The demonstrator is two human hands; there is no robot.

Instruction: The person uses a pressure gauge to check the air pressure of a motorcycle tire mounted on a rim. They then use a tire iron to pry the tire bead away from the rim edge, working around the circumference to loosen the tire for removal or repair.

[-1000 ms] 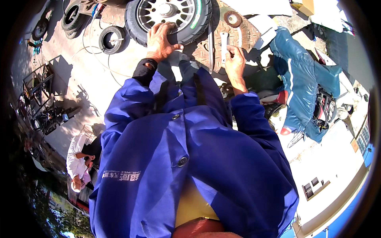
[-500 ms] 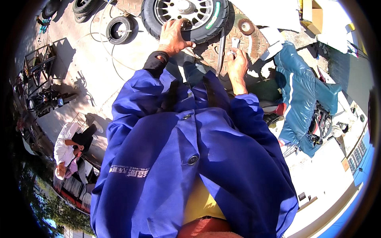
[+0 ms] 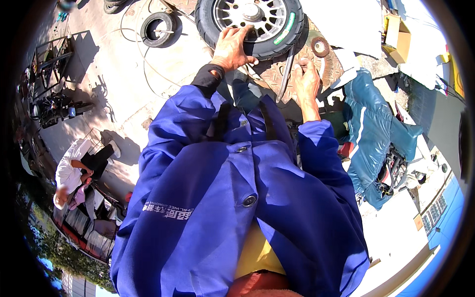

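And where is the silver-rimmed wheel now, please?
The wheel is at the head view's top centre, right of a loose tyre, the left hand on its edge.

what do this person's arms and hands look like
The left hand and right hand are ungloved. Both arms wear blue work-jacket sleeves. A black cuff extends past the left sleeve around the wrist; the right wrist is bare.

Hard sunlight fills the open yard around me, throwing sharp dark shadows over pale concrete ground (image 3: 116,64). A rusty brown steel plate with raised tread (image 3: 275,74) covers part. Right: a white wall (image 3: 393,235), a grid of grey panes (image 3: 434,210), blue sky (image 3: 449,228). Left: leafy green trees (image 3: 48,235).
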